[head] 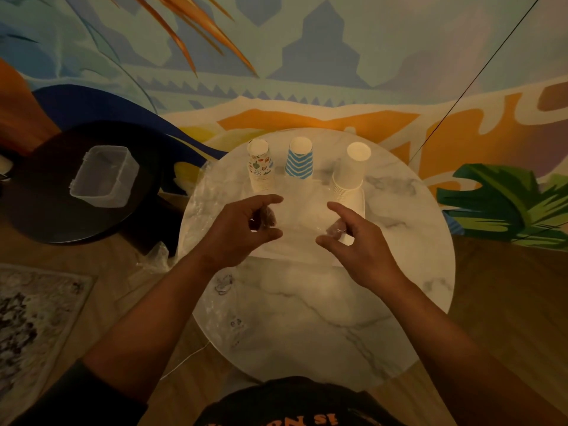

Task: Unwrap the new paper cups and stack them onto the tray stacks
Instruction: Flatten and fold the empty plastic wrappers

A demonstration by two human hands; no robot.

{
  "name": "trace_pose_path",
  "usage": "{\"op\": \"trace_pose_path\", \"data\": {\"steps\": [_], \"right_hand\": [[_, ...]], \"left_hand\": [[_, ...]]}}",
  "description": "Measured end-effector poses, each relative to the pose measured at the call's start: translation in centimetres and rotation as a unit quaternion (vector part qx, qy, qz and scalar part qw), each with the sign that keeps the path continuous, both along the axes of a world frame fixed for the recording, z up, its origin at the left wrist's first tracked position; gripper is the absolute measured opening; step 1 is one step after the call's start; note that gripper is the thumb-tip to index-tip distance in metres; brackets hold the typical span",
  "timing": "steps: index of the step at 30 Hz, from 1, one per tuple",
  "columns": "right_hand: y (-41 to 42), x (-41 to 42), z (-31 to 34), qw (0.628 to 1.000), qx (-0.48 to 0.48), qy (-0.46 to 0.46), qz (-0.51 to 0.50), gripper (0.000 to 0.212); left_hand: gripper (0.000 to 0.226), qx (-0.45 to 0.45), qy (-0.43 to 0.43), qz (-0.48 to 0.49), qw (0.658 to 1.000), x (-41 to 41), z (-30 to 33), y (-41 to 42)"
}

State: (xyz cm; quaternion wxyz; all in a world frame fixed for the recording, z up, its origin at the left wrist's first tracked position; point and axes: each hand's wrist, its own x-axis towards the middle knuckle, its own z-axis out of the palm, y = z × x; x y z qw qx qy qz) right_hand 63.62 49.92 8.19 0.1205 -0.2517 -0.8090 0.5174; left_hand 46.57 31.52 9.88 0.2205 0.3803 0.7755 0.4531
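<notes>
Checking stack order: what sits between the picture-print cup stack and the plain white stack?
In the head view, the blue-and-white zigzag cup stack stands between the picture-print stack and the plain white stack, all upside down at the marble table's far side.

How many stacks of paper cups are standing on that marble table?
3, upside down along the far edge: a picture-printed stack left, a blue zigzag stack in the middle, a plain white stack right.

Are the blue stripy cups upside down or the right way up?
Upside down. The blue zigzag cup stack stands on the marble table with its narrow closed bottom facing up and its wide mouth down.
</notes>
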Motion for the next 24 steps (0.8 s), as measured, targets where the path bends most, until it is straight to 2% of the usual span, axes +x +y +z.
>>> {"op": "trace_pose_path", "data": {"steps": [4, 7, 10, 12, 17, 20, 22, 24], "right_hand": [[0.1, 0.3, -0.9, 0.993, 0.115, 0.039, 0.004, 0.025], [0.2, 0.4, -1.1, 0.99, 0.123, 0.064, 0.009, 0.012], [0.2, 0.6, -0.6, 0.996, 0.074, 0.046, -0.001, 0.005], [0.1, 0.6, -0.5, 0.999, 0.026, 0.037, -0.006, 0.002], [-1.3, 0.1, -0.7, 0.981, -0.188, 0.036, 0.005, 0.043], [-2.2, -0.2, -0.7, 0.96, -0.278, 0.03, -0.001, 0.027], [-2.5, -0.3, -0.7, 0.961, -0.273, 0.03, -0.02, 0.012], [-2.7, -0.4, -0.7, 0.956, -0.288, 0.04, -0.047, 0.011]], "left_hand": [[0.039, 0.003, 0.019, 0.003, 1.0, -0.2, -0.3, 0.0], [0.019, 0.0, 0.039, 0.016, 0.999, -0.4, -0.5, -0.1], [0.01, 0.012, 0.013, 0.03, 0.999, -0.6, -1.0, -0.2], [0.008, 0.036, -0.038, 0.034, 0.998, -0.2, -1.2, 0.0], [0.012, 0.093, -0.17, 0.068, 0.979, 1.9, -1.2, 1.2], [0.017, 0.112, -0.225, 0.093, 0.963, 2.5, -1.2, 1.6], [0.038, 0.084, -0.258, 0.078, 0.959, 2.6, -1.2, 1.4], [0.053, 0.036, -0.277, 0.049, 0.959, 2.8, -1.4, 1.0]]}}
